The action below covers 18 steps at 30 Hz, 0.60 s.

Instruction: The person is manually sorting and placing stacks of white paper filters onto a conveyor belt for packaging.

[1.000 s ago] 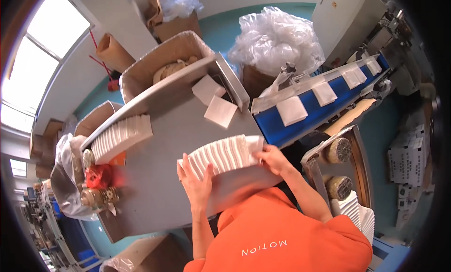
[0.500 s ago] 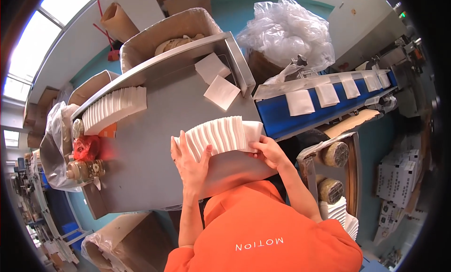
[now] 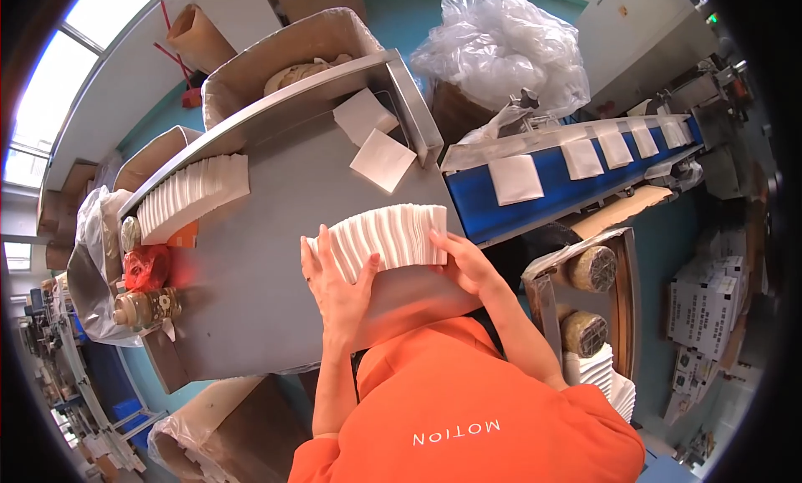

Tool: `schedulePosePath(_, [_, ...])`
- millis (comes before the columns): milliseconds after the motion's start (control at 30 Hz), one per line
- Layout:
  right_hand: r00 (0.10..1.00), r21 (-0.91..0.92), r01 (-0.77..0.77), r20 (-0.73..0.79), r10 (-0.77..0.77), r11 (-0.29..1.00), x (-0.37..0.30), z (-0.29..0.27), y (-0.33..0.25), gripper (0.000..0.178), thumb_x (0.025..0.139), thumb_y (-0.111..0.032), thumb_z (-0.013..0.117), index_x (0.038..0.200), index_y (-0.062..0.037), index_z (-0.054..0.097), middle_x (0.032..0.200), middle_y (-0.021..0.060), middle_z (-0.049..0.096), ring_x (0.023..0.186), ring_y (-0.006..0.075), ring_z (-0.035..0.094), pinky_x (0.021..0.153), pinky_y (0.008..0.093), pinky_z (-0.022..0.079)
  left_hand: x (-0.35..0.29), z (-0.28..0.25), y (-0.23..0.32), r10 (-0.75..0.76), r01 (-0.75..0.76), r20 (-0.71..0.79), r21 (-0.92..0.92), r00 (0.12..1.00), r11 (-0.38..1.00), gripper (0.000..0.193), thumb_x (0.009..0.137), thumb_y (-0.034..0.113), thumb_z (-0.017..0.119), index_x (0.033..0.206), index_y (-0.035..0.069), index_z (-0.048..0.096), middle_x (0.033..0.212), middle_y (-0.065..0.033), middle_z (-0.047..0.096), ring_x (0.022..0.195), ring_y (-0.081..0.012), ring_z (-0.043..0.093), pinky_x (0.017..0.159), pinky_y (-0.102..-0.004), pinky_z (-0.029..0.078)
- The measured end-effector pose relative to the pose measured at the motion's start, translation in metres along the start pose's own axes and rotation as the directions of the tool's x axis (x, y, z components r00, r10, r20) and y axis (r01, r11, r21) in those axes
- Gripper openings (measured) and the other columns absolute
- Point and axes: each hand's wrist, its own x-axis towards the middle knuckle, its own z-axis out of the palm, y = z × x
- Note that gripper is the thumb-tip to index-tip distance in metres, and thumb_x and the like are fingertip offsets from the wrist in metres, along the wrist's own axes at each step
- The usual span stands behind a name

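1. At the near side of the grey worktable (image 3: 242, 316), a row of folded white sheets (image 3: 386, 237) stands on edge between your two hands, just ahead of your orange top (image 3: 468, 391).

2. Your left hand (image 3: 338, 295) grasps the row's left end, fingers about the outer side and thumb spread along the near face.

3. Your right hand (image 3: 468, 266) grasps the opposite end, its fingertips at the last sheets; what the fingers do underneath is hidden, so their exact hold cannot be told.

4. Even pressure from both ends looks the safest hold: a harder push from one side would likely bow the row or squeeze sheets out of the middle.

5. Flat fingers should serve you better than pinching tips, since folds this soft-looking probably crease. The upper edges appear slightly wavy; a light tap against the tabletop might level them.

6. Beyond your left hand, a second white row (image 3: 192, 195) stands along the raised rim. Two loose white squares (image 3: 384, 159) lie near the far corner, and a blue conveyor belt (image 3: 551, 182) bearing single squares adjoins the table; give both a wide berth with your right wrist.
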Motion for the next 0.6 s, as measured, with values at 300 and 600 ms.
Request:
schedulePosePath(300, [0.982, 0.045, 0.091, -0.173, -0.082, 0.995, -0.002, -0.004, -0.018, 0.046, 0.093, -0.037, 0.066, 0.124, -0.0039, 0.057, 0.112, 0.0067, 0.065, 0.097, 0.0158, 0.063, 0.084, 0.0279, 0.049, 0.000, 0.005, 0.006, 0.020, -0.017, 0.080, -0.042, 0.997, 0.999, 0.086, 0.083, 0.046, 0.074, 0.147, 0.007, 0.034, 0.152, -0.0302, 0.022, 0.141, -0.0432, 0.025, 0.111, -0.0503, 0.031])
schedulePosePath(600, [0.983, -0.311, 0.138, -0.069, -0.168, 0.940, -0.001, 0.014, 0.006, 0.033, 0.093, -0.023, 0.063, 0.116, 0.0018, 0.062, 0.099, 0.0054, 0.065, 0.083, 0.0114, 0.058, 0.071, 0.0247, 0.047, -0.001, 0.011, 0.014, 0.036, -0.037, 0.029, 0.061, 0.999, 0.997, 0.089, 0.079, 0.051, 0.075, 0.148, 0.011, 0.035, 0.153, -0.0318, 0.017, 0.141, -0.0453, 0.022, 0.111, -0.0522, 0.027])
